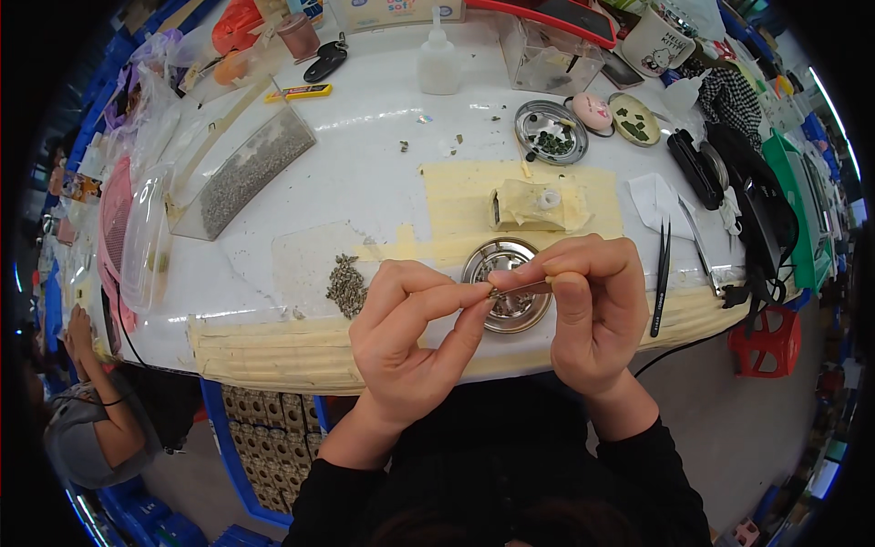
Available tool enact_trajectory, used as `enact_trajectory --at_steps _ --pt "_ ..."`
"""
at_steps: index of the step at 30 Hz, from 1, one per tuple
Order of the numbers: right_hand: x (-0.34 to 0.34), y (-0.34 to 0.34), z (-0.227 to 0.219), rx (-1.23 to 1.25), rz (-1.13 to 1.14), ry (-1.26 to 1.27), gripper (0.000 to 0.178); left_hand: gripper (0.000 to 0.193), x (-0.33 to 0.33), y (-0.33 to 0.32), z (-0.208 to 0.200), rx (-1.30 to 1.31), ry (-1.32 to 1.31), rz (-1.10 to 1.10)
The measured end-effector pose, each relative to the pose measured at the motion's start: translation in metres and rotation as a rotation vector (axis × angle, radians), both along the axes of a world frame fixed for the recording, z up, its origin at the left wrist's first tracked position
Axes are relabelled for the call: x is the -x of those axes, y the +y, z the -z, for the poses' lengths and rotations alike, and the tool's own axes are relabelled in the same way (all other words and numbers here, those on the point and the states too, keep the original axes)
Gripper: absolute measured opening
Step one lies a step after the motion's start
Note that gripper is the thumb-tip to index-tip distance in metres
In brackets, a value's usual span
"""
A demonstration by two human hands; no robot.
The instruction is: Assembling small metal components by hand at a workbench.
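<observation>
Above a round metal dish (507, 317), my two hands meet fingertip to fingertip. My left hand (410, 333) is closed in a pinch on a tiny piece, too small to name. Thumb and fingers of my right hand (597, 314) grip a thin, pin-like piece (527, 288) whose tip points at the left fingertips. Small shiny bits lie in the dish, partly hidden by my fingers. Left of my left hand is a pile of small grey metal parts (346, 287). Behind the dish stands a tape-wrapped block (538, 205) with a small whitish piece on top.
Black tweezers (663, 278) and a long metal tool (697, 239) lie at right. A clear tray of grey granules (255, 173) stands at left, a white squeeze bottle (438, 64) at the back. Metal dish (551, 132) holds dark green bits. Another person's arm (114, 401) shows far left.
</observation>
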State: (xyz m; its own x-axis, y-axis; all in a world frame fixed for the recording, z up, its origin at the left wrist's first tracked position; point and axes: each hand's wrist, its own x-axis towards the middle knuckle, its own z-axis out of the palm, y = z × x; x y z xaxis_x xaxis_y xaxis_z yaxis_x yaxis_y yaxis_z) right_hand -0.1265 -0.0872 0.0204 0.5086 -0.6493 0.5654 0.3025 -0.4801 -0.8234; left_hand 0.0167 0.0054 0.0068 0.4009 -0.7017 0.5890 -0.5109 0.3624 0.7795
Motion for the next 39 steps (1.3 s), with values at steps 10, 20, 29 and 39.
enact_trajectory --at_steps 10,20,29,39 --pt "0.006 -0.024 -0.015 0.0 0.23 0.013 0.013 0.021 0.0 -0.002 0.0 0.029 0.01 0.0" --pt "0.003 -0.06 -0.016 0.665 0.608 0.407 0.006 0.021 0.002 -0.006 0.006 0.092 0.029 -0.062" --pt "0.006 -0.038 -0.018 0.595 0.525 0.354 0.013 0.026 -0.002 -0.002 0.003 0.157 -0.059 -0.074" --pt "0.006 0.004 -0.011 -0.302 -0.14 0.218 0.011 0.032 -0.001 -0.002 -0.002 0.151 -0.141 0.026"
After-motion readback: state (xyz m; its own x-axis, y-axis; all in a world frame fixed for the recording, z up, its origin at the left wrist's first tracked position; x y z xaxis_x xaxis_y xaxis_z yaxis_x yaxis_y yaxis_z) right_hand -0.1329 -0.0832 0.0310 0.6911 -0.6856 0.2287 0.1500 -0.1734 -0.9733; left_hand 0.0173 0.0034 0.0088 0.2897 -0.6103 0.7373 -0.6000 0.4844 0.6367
